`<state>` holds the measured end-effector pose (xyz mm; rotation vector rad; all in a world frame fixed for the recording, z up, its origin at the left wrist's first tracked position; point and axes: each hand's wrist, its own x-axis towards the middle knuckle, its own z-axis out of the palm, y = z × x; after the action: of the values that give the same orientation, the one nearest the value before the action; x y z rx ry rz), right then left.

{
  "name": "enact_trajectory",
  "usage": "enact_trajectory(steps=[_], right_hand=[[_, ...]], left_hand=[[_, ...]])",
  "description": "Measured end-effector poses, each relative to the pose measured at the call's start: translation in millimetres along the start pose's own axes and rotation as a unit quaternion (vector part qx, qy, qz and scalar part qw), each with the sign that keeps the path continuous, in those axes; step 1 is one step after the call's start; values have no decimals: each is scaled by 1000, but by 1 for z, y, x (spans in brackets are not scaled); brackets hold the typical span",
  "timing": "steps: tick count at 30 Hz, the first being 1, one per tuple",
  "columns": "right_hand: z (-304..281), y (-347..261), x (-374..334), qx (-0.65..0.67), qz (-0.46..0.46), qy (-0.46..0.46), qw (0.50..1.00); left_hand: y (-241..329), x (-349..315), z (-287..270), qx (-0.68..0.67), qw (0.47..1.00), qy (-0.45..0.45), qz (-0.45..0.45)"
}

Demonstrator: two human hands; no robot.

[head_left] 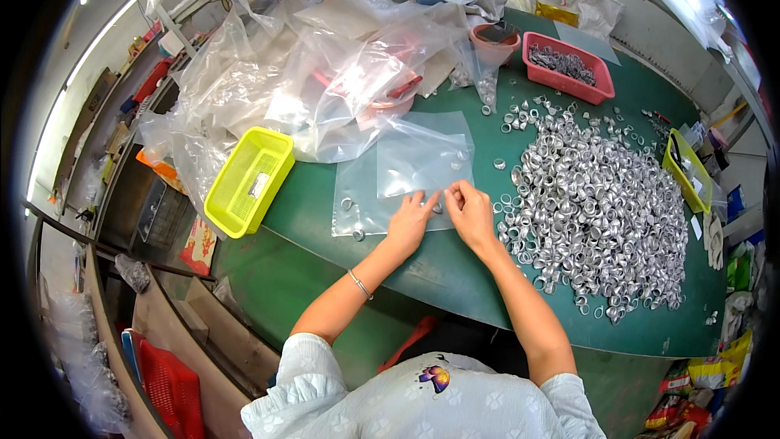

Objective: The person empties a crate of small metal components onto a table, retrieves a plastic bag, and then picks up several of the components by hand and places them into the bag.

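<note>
My left hand [410, 221] rests with its fingers stretched out on a clear plastic bag [357, 180] lying flat on the green table. Close by, my right hand [472, 213] has its thumb and fingers pinched together over the bag's right edge; whatever they hold, if anything, is hidden. A silver metal ring [437, 208] lies between the two hands, partly covered. Two more rings show toward the bag's left side, a loose ring [347, 204] and another ring [358, 235] near the table's front edge. Right of my right hand spreads a large heap of silver rings [597, 207].
A yellow-green basket [215, 205] sits at the table's left edge. Crumpled clear plastic bags [236, 73] fill the back left. Behind the heap stand a pink tray [605, 93] of small metal pieces and a pink pot [492, 52]. Another yellow-green basket [687, 180] stands far right.
</note>
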<state>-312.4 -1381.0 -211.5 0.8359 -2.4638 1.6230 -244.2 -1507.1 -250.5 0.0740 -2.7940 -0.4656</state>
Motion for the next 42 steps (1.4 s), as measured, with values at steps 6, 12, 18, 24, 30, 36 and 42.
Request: enact_trajectory(steps=[6,12,18,24,30,36,42], right_hand=[[0,8,-1,16,0,-2,1000],[-3,9,0,32,10,1,999],[-2,10,-4,27,27,-4,999],[-8,18,-11,2,31,-28,999],[-7,15,-19,-44,-62,-106,991],[-1,27,-24,-67,-75,-171,980],[1,27,-21,-16,-48,-195,980]], left_hand=[[-8,7,10,-46,984,-44,165],[-17,61,26,-243,960,66,-120],[-5,95,16,-563,769,190,-236],[26,-29,-46,-320,936,89,-113],[-51,-66,-60,177,961,108,-180],[-84,-63,-47,35,988,28,-147],[-112,-34,-37,62,985,116,-111]])
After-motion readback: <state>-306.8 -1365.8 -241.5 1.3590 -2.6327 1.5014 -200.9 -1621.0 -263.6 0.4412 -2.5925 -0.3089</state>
